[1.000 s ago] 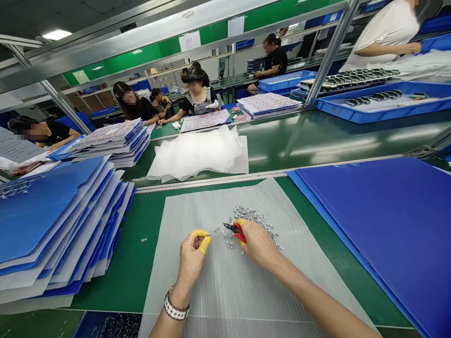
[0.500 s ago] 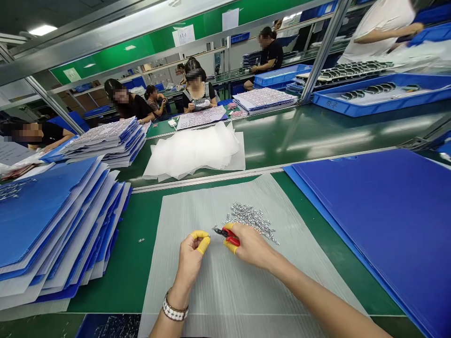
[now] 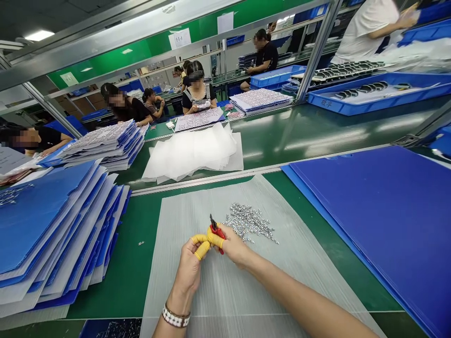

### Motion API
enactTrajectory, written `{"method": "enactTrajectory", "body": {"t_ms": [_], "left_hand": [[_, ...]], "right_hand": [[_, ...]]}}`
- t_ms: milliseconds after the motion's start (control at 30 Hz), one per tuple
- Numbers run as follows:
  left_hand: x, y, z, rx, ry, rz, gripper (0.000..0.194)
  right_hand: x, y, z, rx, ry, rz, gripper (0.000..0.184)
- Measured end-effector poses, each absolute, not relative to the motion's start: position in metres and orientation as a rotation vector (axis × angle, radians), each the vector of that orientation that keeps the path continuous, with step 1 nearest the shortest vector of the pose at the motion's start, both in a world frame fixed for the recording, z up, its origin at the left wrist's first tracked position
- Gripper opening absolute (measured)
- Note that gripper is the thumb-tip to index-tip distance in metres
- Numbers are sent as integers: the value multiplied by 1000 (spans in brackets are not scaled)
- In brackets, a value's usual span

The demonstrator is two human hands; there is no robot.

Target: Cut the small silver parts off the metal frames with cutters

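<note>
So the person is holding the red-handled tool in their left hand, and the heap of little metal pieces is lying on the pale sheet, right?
Not quite: the head view shows the red-handled tool in the right hand. The heap of little metal pieces does lie on the pale sheet.

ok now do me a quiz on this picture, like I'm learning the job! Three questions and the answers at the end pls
1. Pick one: what is in the right hand?
A) a pen
B) red pliers
C) a spoon

2. True or false: the pile of metal bits lies on the pale sheet.

3. Fill the gap: the finger covers on the left hand are coloured ____.

Key: 1 B; 2 true; 3 yellow.
</note>
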State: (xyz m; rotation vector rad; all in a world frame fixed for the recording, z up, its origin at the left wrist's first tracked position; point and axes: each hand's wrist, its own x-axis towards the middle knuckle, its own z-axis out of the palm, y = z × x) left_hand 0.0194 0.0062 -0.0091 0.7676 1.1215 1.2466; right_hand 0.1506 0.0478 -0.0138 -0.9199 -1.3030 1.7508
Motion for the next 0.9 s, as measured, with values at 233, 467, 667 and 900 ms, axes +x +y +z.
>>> {"method": "enactTrajectory", "body": {"t_ms": [233,467,667,900], "left_hand": [[20,4,-5,759,1137,1259,23],[16,6,-16,827,1262,1292,26],[17,7,-17,885,1292,1282,26],[16,7,-16,919,1309,1288,26]], "right_hand": [[171,50,-3,-1165,-1802,1381,7],[200,45,7,-1338,-2351,737,6],[200,42,10,-1336,-2407,656,7],[200,42,15,-1331,-2395,705,7]]}}
